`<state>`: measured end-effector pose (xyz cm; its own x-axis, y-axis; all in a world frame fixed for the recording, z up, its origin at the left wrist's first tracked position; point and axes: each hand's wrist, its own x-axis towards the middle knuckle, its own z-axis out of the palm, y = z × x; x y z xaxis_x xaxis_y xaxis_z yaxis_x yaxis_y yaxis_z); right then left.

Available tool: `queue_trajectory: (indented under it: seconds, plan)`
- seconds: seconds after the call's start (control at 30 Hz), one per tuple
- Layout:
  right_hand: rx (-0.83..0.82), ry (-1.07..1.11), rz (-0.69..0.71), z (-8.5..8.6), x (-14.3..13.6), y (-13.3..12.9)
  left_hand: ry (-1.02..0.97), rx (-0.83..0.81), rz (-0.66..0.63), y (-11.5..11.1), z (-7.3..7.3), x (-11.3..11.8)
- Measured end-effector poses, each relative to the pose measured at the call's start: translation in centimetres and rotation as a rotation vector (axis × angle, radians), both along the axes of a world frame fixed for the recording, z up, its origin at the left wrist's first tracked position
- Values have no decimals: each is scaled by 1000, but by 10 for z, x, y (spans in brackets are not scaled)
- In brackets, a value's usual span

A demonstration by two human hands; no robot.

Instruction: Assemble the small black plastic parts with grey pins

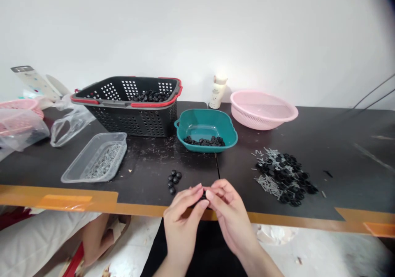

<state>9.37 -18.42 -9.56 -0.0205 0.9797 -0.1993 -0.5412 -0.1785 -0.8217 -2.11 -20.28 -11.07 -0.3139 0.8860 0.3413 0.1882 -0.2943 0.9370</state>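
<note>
Over the table's front edge, my left hand (184, 212) and my right hand (226, 211) meet, thumbs and fingers pinched together. Between the fingertips is a small black part (203, 196), mostly covered, so its exact kind does not show. Just beyond my left hand lies a little group of round black caps (173, 180). To the right of my hands spreads a pile of black ring-like parts (288, 176) mixed with small metal pins (268, 185). A teal basin (205, 118) with black pieces (206, 141) in it stands straight ahead.
A clear plastic tub (69, 173) of metal pins sits at the left, before a dark basket (138, 122) with red handles and black parts inside. A pink strainer (262, 122) and a white bottle (217, 91) stand near the wall. Another person's leg (95, 238) shows below the table at left.
</note>
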Motion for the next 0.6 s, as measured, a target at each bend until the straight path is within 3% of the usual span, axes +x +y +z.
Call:
queue_trajectory:
  seconds: [0.07, 0.17, 0.27, 0.33, 0.47, 0.6]
  plan:
    - [113, -299, 24, -5, 7, 18, 244, 23, -112, 15, 17, -21]
    - [280, -717, 97, -12, 13, 40, 605, 104, -157, 53, 57, -50]
    - [346, -867, 164, -14, 7, 54, 1182, -12, -185, 107, 94, -59]
    - [374, -934, 199, -14, -1, 59, 1309, -58, -246, 146, 107, -52]
    - [385, -1020, 261, -13, -17, 65, 1498, -179, -387, 207, 103, -25]
    - [348, -1081, 288, -14, -22, 73, 1619, -344, -506, 237, 90, -4]
